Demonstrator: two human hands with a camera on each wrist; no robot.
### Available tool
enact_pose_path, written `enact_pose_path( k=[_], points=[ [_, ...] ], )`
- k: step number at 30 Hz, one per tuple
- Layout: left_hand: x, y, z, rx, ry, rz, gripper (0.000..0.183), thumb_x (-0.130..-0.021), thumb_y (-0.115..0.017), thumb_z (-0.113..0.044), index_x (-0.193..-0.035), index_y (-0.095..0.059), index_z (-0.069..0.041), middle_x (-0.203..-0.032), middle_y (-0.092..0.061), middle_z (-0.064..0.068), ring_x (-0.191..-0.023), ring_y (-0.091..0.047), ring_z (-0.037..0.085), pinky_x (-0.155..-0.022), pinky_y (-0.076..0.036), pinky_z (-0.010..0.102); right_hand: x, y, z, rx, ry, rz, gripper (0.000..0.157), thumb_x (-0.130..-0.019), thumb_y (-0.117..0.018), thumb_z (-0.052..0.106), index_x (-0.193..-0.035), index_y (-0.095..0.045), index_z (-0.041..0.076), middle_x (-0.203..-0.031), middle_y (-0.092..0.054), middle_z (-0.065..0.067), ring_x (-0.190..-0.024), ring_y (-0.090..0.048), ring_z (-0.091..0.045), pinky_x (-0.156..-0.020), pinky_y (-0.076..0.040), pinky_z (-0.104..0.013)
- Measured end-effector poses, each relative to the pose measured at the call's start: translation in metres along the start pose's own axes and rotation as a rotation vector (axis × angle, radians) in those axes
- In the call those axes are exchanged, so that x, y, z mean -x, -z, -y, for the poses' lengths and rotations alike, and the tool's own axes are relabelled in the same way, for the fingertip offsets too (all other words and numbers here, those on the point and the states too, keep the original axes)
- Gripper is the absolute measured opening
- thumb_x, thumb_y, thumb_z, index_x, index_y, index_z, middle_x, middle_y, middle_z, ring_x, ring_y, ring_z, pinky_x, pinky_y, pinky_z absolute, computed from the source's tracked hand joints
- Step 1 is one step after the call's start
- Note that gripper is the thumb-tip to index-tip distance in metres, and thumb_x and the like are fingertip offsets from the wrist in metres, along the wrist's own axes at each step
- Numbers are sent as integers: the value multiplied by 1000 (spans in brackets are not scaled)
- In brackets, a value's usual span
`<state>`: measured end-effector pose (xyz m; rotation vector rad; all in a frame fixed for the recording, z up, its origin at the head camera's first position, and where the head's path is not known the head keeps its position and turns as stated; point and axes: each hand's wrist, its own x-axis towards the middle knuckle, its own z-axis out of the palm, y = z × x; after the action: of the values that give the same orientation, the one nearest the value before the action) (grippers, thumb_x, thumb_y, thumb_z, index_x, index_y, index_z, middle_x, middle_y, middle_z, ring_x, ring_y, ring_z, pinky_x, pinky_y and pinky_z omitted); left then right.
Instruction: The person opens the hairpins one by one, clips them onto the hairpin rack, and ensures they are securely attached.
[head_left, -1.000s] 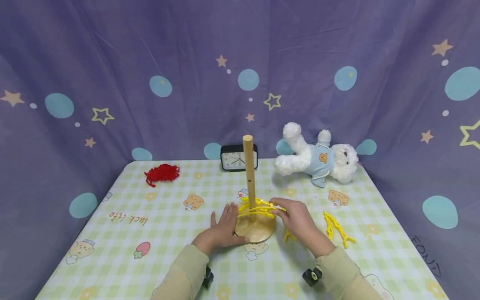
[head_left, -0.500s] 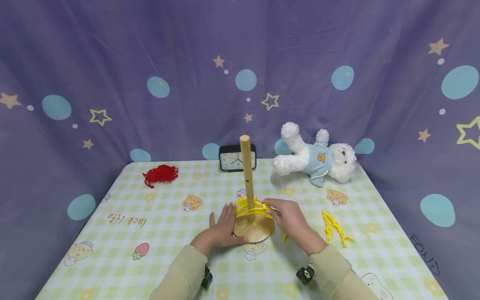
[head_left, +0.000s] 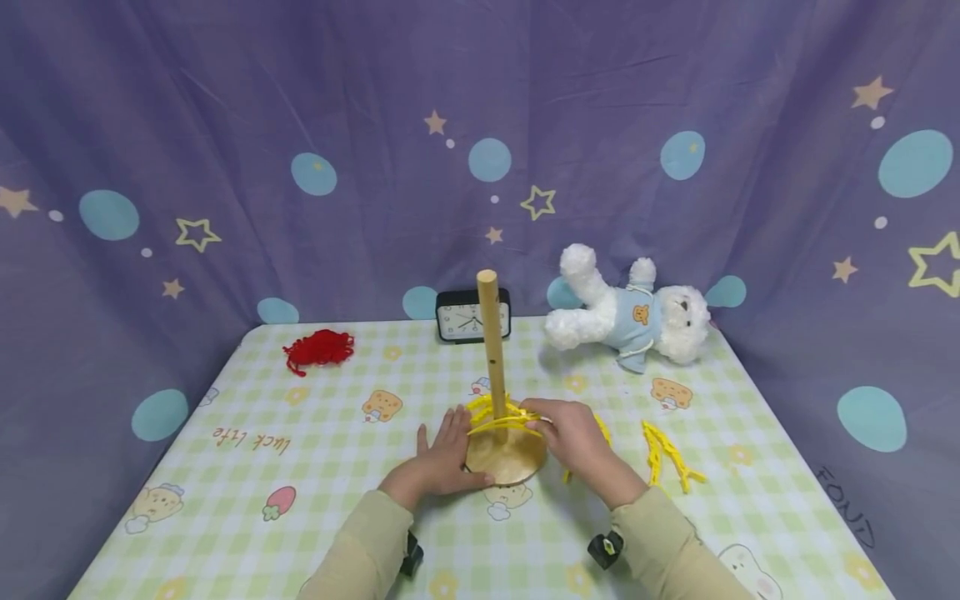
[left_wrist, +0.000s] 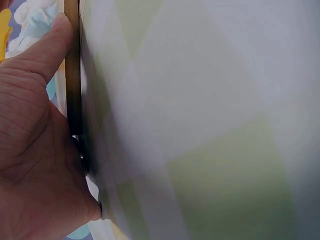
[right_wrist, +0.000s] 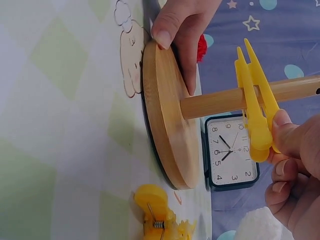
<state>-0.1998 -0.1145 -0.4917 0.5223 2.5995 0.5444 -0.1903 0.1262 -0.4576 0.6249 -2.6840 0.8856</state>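
A wooden stand with a round base (head_left: 517,462) and an upright pole (head_left: 492,333) stands in front of me. My left hand (head_left: 444,465) rests at the base's left edge, fingers straight and thumb (left_wrist: 47,42) stretched along the rim. My right hand (head_left: 577,437) pinches a yellow plastic clip (right_wrist: 257,125) with long tapered prongs between thumb and fingers. Its prongs cross the lower pole in the right wrist view. In the head view, yellow prongs (head_left: 480,405) show on both sides of the pole. The right hand's finger curl is partly hidden.
More yellow plastic pieces lie right of the stand: one (head_left: 671,458) in the open, another (right_wrist: 152,215) with a spring beside the right hand. Behind the pole stands a black alarm clock (head_left: 453,318). A white teddy bear (head_left: 637,321) lies back right; red yarn (head_left: 318,348) lies back left.
My right hand has moved a little left toward the pole, bringing the yellow clip with it. More of the yellow piece behind that hand now shows. The left hand keeps its place at the base.
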Motion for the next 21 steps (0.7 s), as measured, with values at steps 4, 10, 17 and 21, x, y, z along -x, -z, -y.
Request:
enact_pose_path(
  k=[4, 10, 17, 21],
  points=[
    [2, 2, -2, 3, -6, -8, 112, -86, -63, -62, -155, 0, 0, -162, 10, 17, -148, 11, 32, -109, 14, 62, -1, -1, 1, 12, 6, -12, 29, -86, -74, 16, -114, -74, 16, -111, -72, -1, -97, -70, -20, -84, -54, -38],
    [4, 3, -3, 8, -10, -5, 111, -86, -62, -61, -155, 0, 0, -161, 11, 17, -148, 11, 33, -109, 14, 63, -3, -2, 3, 31, 23, -19, 27, -85, -75, 16, -112, -75, 15, -109, -73, -1, -94, -70, -20, -82, -55, -38],
    [1, 1, 1, 8, 4, -6, 110, -86, -62, -61, -156, 0, -2, -161, 13, 14, -147, 14, 29, -109, 15, 61, -5, 0, 4, 10, 11, 23, 28, -88, -72, 18, -115, -74, 16, -112, -72, -1, -98, -69, -20, -85, -54, -38],
    [-5, -6, 8, -4, 6, -3, 113, -85, -59, -66, -155, 4, -4, -161, 16, 11, -147, 18, 26, -109, 17, 60, -2, 3, 1, -36, -18, 54, 29, -88, -72, 17, -117, -72, 14, -114, -71, -2, -100, -68, -19, -86, -53, -39]
  ],
)
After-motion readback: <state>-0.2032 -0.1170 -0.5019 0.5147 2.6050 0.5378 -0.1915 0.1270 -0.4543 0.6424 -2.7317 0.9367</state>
